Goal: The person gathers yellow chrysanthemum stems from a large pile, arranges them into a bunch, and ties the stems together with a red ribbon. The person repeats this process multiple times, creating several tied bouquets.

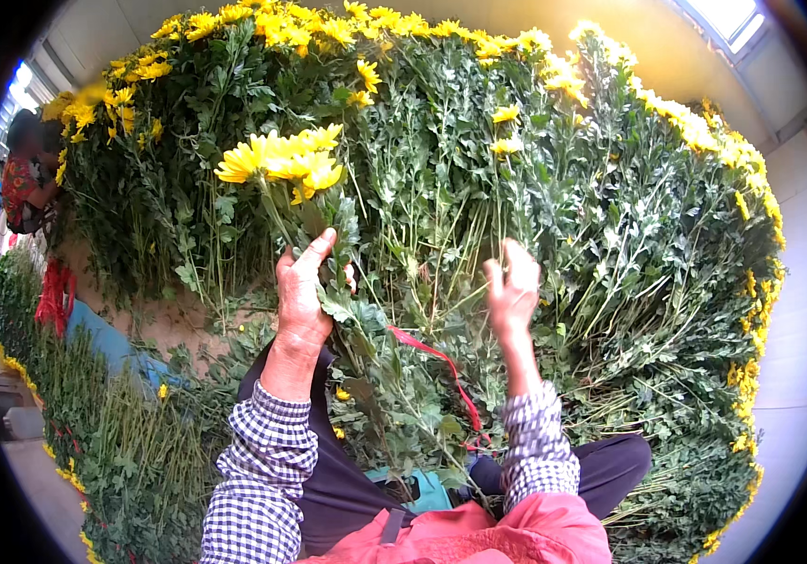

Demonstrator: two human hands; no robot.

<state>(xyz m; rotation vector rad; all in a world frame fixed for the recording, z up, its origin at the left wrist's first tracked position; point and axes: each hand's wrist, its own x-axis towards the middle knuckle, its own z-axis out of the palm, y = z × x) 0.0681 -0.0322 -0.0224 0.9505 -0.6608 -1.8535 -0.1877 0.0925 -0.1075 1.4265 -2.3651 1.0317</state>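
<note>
My left hand [308,282] is closed around the leafy stems of a small bunch of yellow chrysanthemums [287,161], whose heads fan out above the fist and whose stems run down towards my lap. To the right, my right hand [514,283] pinches a thin chrysanthemum stem between thumb and fingers, near the cut ends of the heap; it is slightly blurred. A red ribbon [445,363] trails over the leaves between my forearms.
A large heap of chrysanthemums [410,141] curves around in front and right. More bundles [128,437] lie at left, beside a blue sheet [103,338] and red ribbons [56,296]. A teal plastic object [428,491] sits between my legs. Another person [26,176] is at far left.
</note>
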